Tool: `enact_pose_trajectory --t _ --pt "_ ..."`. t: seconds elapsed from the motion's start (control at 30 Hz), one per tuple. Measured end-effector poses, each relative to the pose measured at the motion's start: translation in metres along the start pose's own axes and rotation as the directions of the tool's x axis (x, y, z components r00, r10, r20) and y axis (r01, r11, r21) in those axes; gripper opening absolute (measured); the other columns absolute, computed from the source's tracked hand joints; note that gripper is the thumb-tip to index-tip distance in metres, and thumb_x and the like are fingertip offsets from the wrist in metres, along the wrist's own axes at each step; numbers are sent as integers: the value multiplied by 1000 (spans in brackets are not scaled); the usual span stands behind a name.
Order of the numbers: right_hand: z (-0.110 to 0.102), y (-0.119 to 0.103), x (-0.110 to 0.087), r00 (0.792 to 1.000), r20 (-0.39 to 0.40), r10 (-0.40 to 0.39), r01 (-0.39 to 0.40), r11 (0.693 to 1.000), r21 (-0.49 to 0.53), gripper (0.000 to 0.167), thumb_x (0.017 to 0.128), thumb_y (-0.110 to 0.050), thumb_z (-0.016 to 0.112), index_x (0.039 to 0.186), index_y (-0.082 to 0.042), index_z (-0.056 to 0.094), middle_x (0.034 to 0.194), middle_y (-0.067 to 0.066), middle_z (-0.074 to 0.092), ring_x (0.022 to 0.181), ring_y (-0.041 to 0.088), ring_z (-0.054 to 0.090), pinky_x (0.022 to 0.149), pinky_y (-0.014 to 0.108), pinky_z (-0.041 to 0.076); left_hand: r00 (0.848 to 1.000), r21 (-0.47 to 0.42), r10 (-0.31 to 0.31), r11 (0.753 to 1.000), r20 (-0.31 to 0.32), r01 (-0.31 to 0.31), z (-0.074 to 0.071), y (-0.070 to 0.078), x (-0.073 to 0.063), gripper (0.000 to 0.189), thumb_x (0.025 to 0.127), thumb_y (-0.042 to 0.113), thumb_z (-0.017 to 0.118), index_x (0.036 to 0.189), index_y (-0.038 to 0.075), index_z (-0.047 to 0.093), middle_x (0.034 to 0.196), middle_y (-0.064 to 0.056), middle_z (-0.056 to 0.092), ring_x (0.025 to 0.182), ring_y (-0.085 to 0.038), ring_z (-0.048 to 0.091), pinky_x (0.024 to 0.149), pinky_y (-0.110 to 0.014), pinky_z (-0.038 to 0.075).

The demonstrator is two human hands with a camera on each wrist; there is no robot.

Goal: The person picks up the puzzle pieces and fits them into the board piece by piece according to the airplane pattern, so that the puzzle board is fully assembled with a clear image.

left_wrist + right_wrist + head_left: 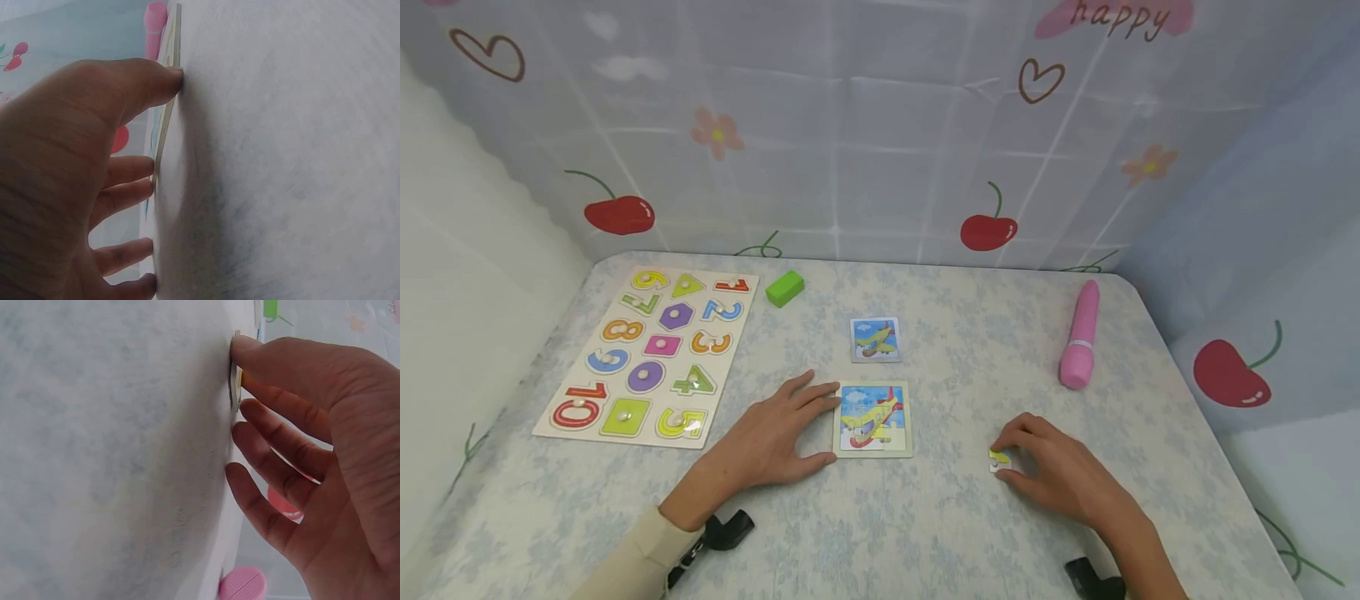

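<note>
A square airplane puzzle [872, 419] in a pale frame lies on the table, with a white gap at its lower right. My left hand [775, 433] rests beside it, fingers spread, fingertips and thumb touching the frame's left edge. In the left wrist view the thumb [144, 81] meets the frame's thin edge. To the right, my right hand [1060, 471] pinches a small yellow and white puzzle piece [999, 460] between thumb and index finger, at the tabletop. The right wrist view shows this piece [235, 394] edge-on, with the other fingers loosely bent.
Behind the puzzle lies a small airplane picture card [875, 340]. A number and shape board [718, 400] covers the table's left side, with a green block [786, 288] near its far corner. A pink wand-shaped object [1080, 337] lies at the right. Curtains hang behind the table.
</note>
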State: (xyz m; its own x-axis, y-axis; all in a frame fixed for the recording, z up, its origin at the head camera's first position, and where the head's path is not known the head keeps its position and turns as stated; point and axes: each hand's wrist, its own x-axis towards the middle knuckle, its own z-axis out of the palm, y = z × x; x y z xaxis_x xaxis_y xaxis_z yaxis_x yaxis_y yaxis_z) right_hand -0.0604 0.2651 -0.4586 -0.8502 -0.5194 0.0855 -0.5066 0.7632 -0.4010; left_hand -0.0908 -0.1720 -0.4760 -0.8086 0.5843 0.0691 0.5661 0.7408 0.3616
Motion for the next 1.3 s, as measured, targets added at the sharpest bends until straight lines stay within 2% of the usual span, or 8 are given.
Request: enact_pose_trajectory --t 0.4,0.53,0.87,1.3 --pt "-1 -10 17 1000 29 2 0 998 -69 29 87 -27 93 109 -29 74 117 -14 66 104 7 66 85 36 61 1000 -3 10 1000 -13 -10 1 0 1 73 93 54 80 153 16 61 166 0 49 158 -36 36 101 -58 57" --pt "0 -16 26 999 26 -20 22 997 -75 29 87 -28 93 109 -27 74 114 -14 66 101 6 65 84 35 61 1000 -5 11 1000 -16 -11 1 0 1 74 92 54 81 153 16 61 166 0 49 158 -36 37 101 -58 57" --pt "0 -24 48 994 80 -77 82 995 -61 26 88 -27 92 108 -28 75 114 -14 66 102 8 65 86 37 60 1000 0 11 1000 -11 -11 0 -1 2 73 94 54 79 153 17 61 166 0 49 158 -36 37 103 -58 56" --pt "0 -45 75 984 62 -168 172 983 -58 28 88 -30 92 111 -23 76 114 -9 67 100 10 65 84 35 61 1000 -4 14 1000 -12 -14 0 -1 1 72 94 54 79 153 16 61 166 1 49 158 -36 37 100 -58 57"
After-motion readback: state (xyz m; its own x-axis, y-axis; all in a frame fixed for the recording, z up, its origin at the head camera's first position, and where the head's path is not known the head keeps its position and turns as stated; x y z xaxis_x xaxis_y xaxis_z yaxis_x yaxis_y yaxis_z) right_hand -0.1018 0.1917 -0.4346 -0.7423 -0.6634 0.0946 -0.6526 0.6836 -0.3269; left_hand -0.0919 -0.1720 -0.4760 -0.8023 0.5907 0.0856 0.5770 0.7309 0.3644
